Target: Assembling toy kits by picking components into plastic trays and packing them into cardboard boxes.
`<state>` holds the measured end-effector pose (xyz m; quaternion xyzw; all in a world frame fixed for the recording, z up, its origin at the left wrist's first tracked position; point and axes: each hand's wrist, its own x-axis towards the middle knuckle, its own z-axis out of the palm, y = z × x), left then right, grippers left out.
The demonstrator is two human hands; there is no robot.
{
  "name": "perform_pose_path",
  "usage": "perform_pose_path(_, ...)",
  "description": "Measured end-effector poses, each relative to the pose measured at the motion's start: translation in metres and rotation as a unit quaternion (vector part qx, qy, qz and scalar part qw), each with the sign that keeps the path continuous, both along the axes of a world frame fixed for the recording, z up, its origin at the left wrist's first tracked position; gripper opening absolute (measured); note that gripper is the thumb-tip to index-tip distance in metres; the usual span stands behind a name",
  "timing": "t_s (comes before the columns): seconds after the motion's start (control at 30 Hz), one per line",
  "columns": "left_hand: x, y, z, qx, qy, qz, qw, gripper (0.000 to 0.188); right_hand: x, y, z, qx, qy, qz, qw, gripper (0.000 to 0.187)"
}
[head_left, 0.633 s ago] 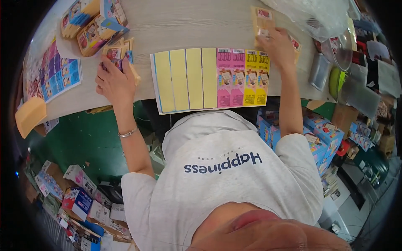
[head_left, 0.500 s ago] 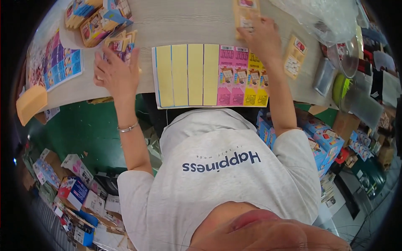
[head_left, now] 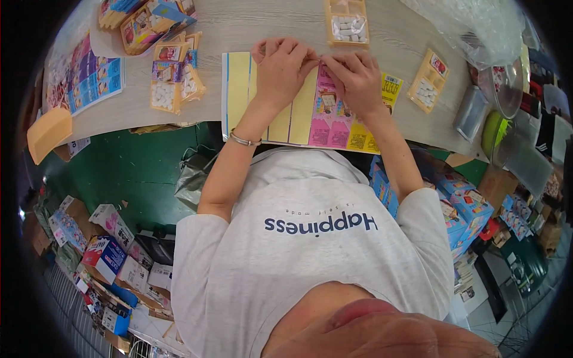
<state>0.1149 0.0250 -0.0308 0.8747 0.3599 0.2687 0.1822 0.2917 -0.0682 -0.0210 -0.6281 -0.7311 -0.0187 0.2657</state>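
Observation:
A sticker sheet (head_left: pixel 301 128) lies at the table's near edge, with bare yellow backing on its left part and pink and yellow printed stickers on its right. My left hand (head_left: pixel 282 70) rests over the backing, thumb and forefinger pinched at the top of the leftmost pink sticker (head_left: pixel 327 113). From the right, my right hand (head_left: pixel 357 80) pinches at the same top edge, its fingertips almost meeting the left ones. The fingers cover the exact grip. Just beyond my right hand lies a pale orange compartment tray (head_left: pixel 348 27) holding white pieces.
Another filled tray (head_left: pixel 428 82) lies to the right, near a clear plastic box (head_left: pixel 471 113). Several packed trays (head_left: pixel 169 77) overlap on the left, below a box of trays (head_left: pixel 156 24). Printed sheets (head_left: pixel 98 83) and an empty tray (head_left: pixel 51 134) are farther left. Plastic bags (head_left: pixel 459 30) fill the far right.
My left hand has left the stacked trays and moved right to the sheet. My right hand has let go of the tray at the top and come down to the pink sticker's edge.

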Motion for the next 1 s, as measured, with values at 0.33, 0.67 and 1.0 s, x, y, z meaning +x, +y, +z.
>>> perform_pose_path(0.33,0.004,-0.005,-0.005,0.046,0.016,0.021,0.999,0.009,0.017,0.009,-0.012,0.030,0.001,0.073,0.997,0.031)
perform_pose_path(0.67,-0.002,-0.004,-0.001,0.055,0.027,0.047,0.997,0.008,0.019,-0.028,0.126,-0.196,0.148,0.214,0.945,0.012)
perform_pose_path(1.0,0.002,0.013,0.044,-0.075,-0.060,-0.001,0.995,0.028,0.078,-0.022,0.140,-0.101,0.572,0.058,0.812,0.021)
